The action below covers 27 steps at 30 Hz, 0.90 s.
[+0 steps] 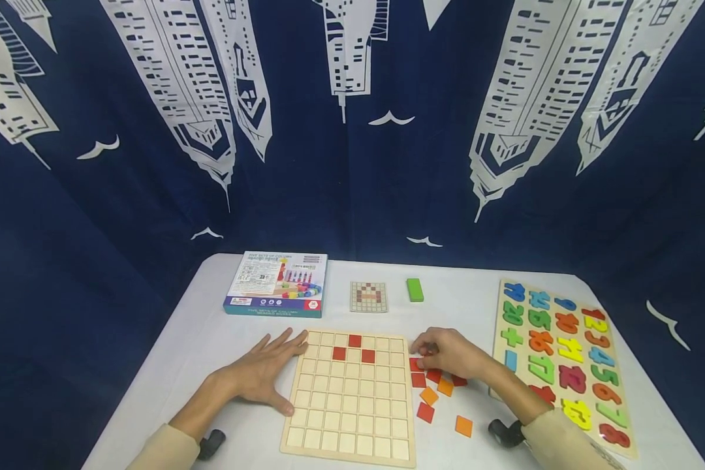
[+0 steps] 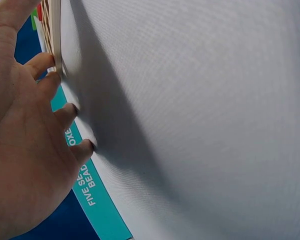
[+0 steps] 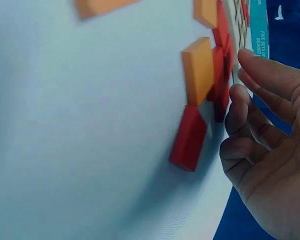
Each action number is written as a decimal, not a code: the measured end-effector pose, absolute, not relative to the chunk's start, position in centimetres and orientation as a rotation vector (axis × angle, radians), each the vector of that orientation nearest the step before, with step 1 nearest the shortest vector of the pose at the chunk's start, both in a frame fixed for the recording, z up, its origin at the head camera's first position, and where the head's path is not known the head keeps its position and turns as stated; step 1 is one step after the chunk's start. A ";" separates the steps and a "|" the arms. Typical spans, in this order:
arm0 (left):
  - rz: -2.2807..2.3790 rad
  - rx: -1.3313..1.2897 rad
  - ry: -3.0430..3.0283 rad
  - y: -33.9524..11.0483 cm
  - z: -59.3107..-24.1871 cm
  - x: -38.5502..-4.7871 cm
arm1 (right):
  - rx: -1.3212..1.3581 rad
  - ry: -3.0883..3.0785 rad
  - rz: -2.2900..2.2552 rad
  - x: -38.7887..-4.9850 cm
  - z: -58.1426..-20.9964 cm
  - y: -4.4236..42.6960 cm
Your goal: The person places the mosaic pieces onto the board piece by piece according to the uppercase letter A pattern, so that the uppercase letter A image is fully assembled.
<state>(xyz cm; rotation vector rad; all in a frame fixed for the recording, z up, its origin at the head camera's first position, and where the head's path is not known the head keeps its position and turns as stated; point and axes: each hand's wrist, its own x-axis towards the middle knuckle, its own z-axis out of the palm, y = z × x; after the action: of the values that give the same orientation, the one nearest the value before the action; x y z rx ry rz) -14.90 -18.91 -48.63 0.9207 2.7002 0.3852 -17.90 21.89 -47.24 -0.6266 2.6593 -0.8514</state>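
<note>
My left hand (image 1: 261, 371) lies with spread fingers at the left edge of a wooden grid board (image 1: 352, 391), thumb and a fingertip touching its rim. Three red square tiles (image 1: 355, 341) sit in cells of the board's top two rows. Beyond the board's right edge, my right hand (image 1: 449, 354) hovers over loose red tiles (image 1: 418, 380) and orange tiles (image 1: 429, 395). Its fingers are loosely bent in the right wrist view, with no tile visible between them. One red tile (image 3: 189, 140) stands out below an orange tile (image 3: 198, 70) there.
A small pattern card (image 1: 369, 297) and a green block (image 1: 414, 290) lie behind the board. A beaded-boxes game box (image 1: 276, 287) is at the back left. On the right lies a number puzzle board (image 1: 555, 339), close to my right forearm.
</note>
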 end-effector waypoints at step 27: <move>0.387 0.901 2.700 -18.9 -48.6 -15.0 | -0.717 2.682 -0.822 -17.3 -48.2 21.7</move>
<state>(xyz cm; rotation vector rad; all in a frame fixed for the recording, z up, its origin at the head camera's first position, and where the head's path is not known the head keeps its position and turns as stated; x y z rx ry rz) -14.95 -18.94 -48.59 0.9011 2.6999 0.3875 -17.33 21.74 -48.19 -0.7165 2.6817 -0.8220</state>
